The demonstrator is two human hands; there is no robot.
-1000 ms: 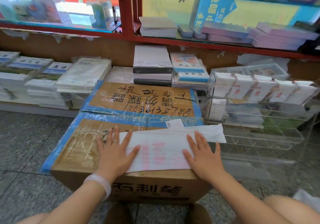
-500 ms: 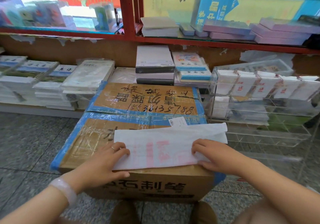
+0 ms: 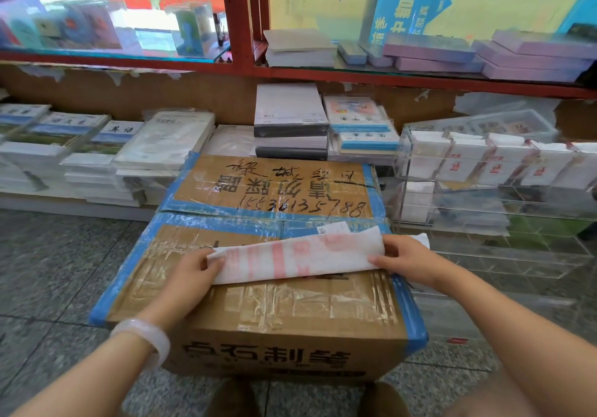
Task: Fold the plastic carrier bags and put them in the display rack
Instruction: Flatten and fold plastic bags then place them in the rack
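Note:
A white plastic carrier bag (image 3: 300,260) with pink print lies across the top of a taped cardboard box (image 3: 277,306). Its near edge is lifted and curls away from me. My left hand (image 3: 190,274) pinches the bag's left end and my right hand (image 3: 405,260) pinches its right end, both raised a little off the box. To the right stands a clear acrylic display rack (image 3: 504,210); several folded white bags with red print (image 3: 462,161) sit in its upper compartments.
Stacks of wrapped exercise books (image 3: 106,155) and notebooks (image 3: 290,122) line the low ledge behind the box. A red-framed glass shelf (image 3: 245,61) with purple boxes runs above. Grey speckled floor (image 3: 55,271) lies to the left.
Both hands went from lying flat on the bag to pinching its ends. They have lifted the near edge and are rolling it away from me, so the bag looks narrower.

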